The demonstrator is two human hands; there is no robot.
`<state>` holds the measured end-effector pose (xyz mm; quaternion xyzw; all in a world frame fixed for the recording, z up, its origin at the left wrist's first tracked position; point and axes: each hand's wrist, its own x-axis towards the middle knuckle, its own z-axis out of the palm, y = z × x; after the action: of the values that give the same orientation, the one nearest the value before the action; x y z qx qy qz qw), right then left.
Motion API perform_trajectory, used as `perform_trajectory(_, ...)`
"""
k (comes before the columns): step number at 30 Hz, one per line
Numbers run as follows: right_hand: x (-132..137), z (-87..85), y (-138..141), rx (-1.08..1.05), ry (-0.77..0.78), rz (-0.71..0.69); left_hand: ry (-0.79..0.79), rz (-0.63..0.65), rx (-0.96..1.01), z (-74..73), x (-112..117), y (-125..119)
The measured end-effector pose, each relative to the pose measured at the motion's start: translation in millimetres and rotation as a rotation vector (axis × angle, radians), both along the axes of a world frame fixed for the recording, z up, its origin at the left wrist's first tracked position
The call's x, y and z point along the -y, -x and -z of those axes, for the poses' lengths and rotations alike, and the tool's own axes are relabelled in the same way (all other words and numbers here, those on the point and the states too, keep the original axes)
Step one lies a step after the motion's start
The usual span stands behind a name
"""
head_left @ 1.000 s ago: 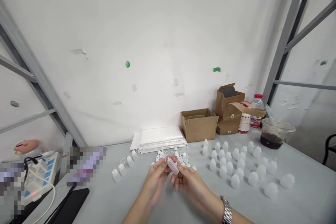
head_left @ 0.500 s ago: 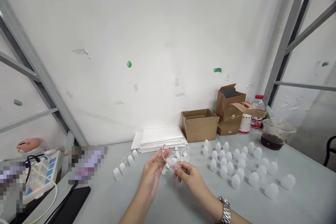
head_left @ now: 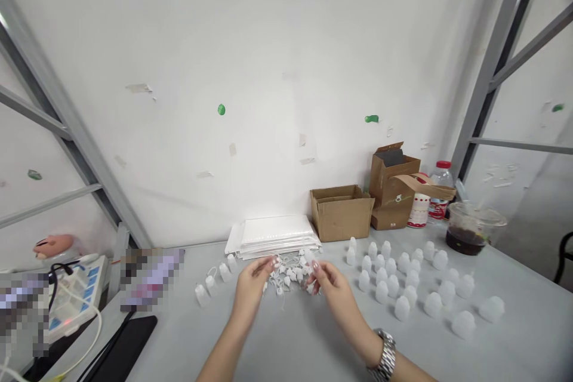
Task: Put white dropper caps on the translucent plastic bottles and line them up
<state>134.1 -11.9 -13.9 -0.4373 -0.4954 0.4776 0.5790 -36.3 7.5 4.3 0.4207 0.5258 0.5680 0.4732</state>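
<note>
My right hand [head_left: 330, 283] is closed around a small frosted white bottle [head_left: 310, 256], held at the right side of a pile of white corded caps [head_left: 293, 274]. At the pile's left side, my left hand [head_left: 253, 280] has its thumb and fingertips pinched together; what is between them, if anything, I cannot make out. Farther left, several small white bottles with caps [head_left: 202, 294] stand in a slanting row, at least one with a cord loop. Many frosted white domed pieces [head_left: 401, 308] are spread over the right part of the table.
Behind the pile lies a stack of white padded envelopes [head_left: 273, 233], beside an open cardboard box [head_left: 342, 218]. A brown paper bag [head_left: 391, 191], a red-capped bottle [head_left: 441, 182] and a bowl of dark liquid [head_left: 468, 239] stand back right. A power strip [head_left: 76, 298] lies left.
My hands have moved apart. The left has dropped back to the pile's left side, away from the bottle and cord; the right has shifted slightly right and still holds the bottle.
</note>
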Motion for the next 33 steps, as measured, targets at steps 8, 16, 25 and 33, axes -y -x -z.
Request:
perform_trajectory(8,-4.0,-0.7,-3.3,-0.095,0.02,0.031,-0.024,0.056,-0.632,16.5,1.0,6.1)
perform_trajectory(16,-2.5,4.0,1.4,-0.078,0.025,-0.032,-0.1,0.04,-0.599,21.8,0.9,-0.2)
perform_trajectory(25,4.3,8.4,1.5,0.261,-0.101,0.165,-0.012,0.017,0.075,2.0,4.7,-3.2)
perform_trajectory(33,18.1,10.8,7.8,0.546,-0.388,0.066,0.222,0.095,0.543,7.5,9.0,-13.2)
